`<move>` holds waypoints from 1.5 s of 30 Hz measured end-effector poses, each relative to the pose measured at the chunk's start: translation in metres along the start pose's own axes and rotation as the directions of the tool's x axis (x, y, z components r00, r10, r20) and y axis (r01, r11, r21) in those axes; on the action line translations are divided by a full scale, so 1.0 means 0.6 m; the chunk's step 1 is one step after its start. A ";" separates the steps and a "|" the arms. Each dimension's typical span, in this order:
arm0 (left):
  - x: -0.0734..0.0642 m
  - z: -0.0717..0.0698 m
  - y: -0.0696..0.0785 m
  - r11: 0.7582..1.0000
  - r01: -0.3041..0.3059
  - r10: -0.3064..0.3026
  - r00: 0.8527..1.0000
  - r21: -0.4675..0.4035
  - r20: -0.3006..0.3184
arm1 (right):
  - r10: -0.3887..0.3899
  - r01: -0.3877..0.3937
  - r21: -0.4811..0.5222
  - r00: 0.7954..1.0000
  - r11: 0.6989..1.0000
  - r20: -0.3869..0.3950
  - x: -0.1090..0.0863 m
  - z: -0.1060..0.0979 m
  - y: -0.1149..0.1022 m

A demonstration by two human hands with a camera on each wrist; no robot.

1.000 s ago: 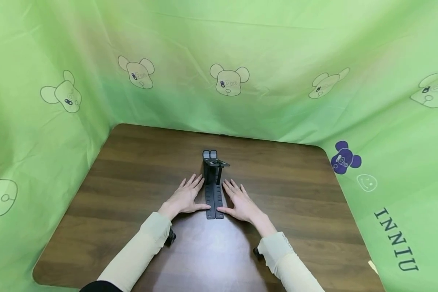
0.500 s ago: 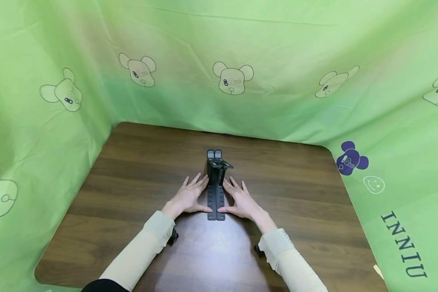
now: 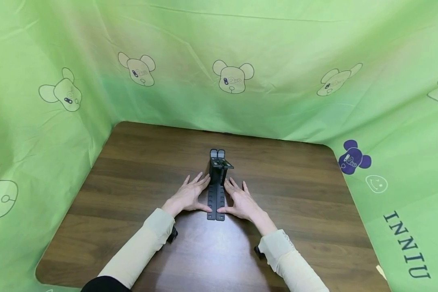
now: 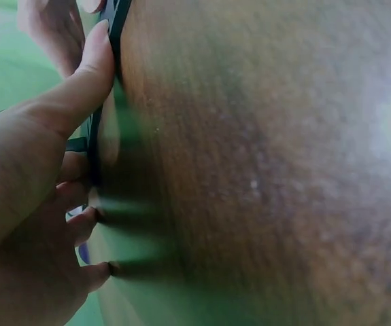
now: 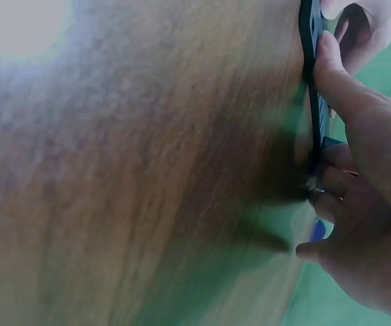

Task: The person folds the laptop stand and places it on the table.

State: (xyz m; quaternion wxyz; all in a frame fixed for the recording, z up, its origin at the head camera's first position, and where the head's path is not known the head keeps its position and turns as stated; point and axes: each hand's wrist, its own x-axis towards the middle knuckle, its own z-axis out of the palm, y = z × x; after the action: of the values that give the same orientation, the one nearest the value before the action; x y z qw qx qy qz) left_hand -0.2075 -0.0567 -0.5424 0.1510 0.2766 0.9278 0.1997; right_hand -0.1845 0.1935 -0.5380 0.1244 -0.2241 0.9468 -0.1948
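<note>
A black folding stand, made of two slotted bars lying side by side, rests on the table. Grey pads tip the bars' far ends, and an upright part with a flat top rises from the middle. Along its left side lies my left hand, fingers straight and spread, thumb on the near part of the left bar. My right hand mirrors it on the right, with its thumb on the right bar. In the left wrist view the left thumb touches the bar's edge, and the fingertips reach down to the tabletop.
The brown wooden table has rounded corners. A green curtain with printed bear heads hangs along its back and sides. A small pale piece shows at the right edge.
The far end of the stand has swung slightly to the right, and the fingers of both hands have shifted along with it. Both thumbs stay on the near part. The head view has shifted a little.
</note>
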 end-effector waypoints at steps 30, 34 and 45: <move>-0.003 -0.001 0.004 0.998 0.033 -0.032 0.999 -0.062 0.025 | -0.027 0.032 0.111 0.998 0.993 -0.050 0.000 0.012 0.005; -0.002 0.004 0.004 0.998 0.017 -0.016 1.000 -0.062 0.025 | -0.003 0.006 0.109 1.000 0.994 -0.024 -0.005 0.015 0.007; -0.005 0.005 -0.002 0.996 -0.017 0.018 1.000 -0.091 0.005 | -0.005 0.012 0.146 0.999 0.989 -0.046 -0.013 0.020 0.013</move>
State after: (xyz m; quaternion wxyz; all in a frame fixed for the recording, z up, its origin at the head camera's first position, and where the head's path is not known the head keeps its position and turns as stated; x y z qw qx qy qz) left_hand -0.2046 -0.0585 -0.5452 0.1643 0.2780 0.9149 0.2423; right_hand -0.1768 0.1998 -0.5510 0.1181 -0.2138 0.9316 -0.2692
